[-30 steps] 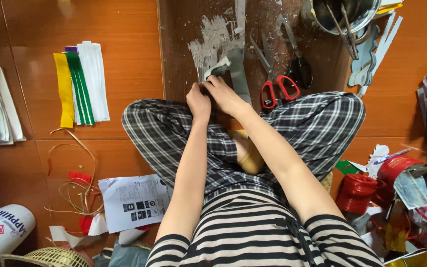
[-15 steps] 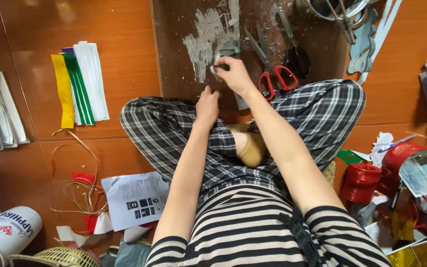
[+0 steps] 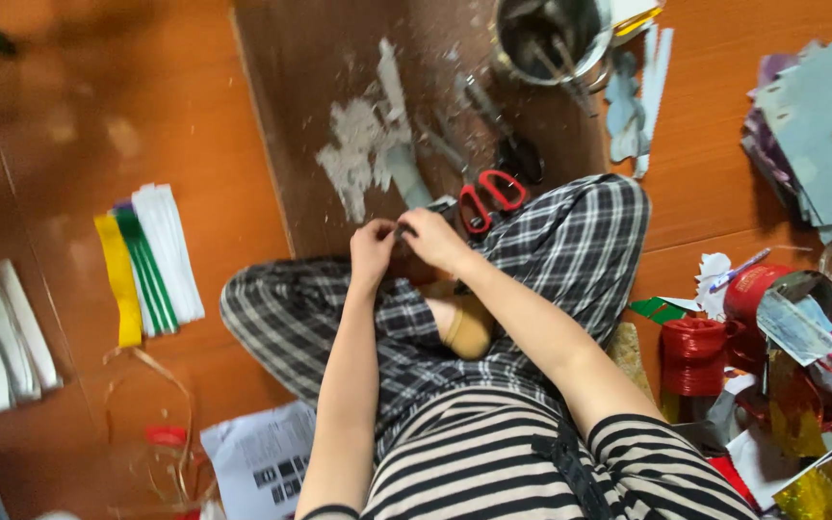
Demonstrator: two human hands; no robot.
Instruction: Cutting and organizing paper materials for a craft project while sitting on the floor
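Note:
I sit cross-legged in checked trousers, and both hands meet just above my crossed legs. My left hand (image 3: 373,252) and my right hand (image 3: 435,239) pinch a small grey piece (image 3: 404,229) between their fingertips; the blur hides its shape. A grey strip (image 3: 406,173) lies on the dark wooden board (image 3: 291,116) right ahead of the hands, amid pale grey scraps (image 3: 353,154). Red-handled scissors (image 3: 490,197) rest on the board beside my right hand.
A metal pot (image 3: 546,39) holding tools stands at the board's far end. Yellow, green and white strips (image 3: 146,260) lie to the left. Printed paper (image 3: 262,462) lies by my left knee. Red ribbon spools (image 3: 693,356), a red can (image 3: 758,289) and paper cut-outs (image 3: 820,125) crowd the right.
My right hand has drawn back from the grey strip on the board and joined my left hand over my legs. The camera has tilted, so the view has shifted.

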